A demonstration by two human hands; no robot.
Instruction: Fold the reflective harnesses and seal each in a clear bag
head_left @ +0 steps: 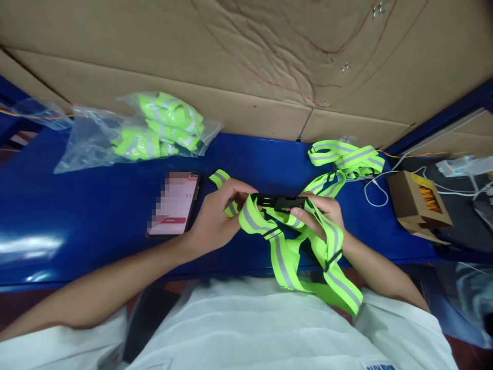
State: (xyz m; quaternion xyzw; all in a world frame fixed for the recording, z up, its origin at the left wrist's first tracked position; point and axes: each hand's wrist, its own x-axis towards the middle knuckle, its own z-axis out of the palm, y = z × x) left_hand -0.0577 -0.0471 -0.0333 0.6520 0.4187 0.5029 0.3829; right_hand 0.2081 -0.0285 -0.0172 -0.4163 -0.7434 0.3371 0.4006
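Between my two hands is a black side-release buckle (283, 202) on a neon yellow-green reflective strap (283, 259) with a grey stripe. My left hand (221, 213) is closed on the strap at the buckle's left end, its fingertips partly hidden by the webbing. My right hand (325, 210) grips the buckle's right end, with the thumb lying along its front. Black slide adjusters sit on both hanging lengths, and the loop drops over the table edge towards my shirt. Another part of the webbing runs behind my right hand.
Left of my hands lies a phone (175, 203). Clear plastic bags (90, 136) with folded neon straps (169, 126) rest at the back left of the blue table (96, 205). A strap bundle (346, 154), a white cable (370, 192) and an open cardboard box (408, 200) stand right.
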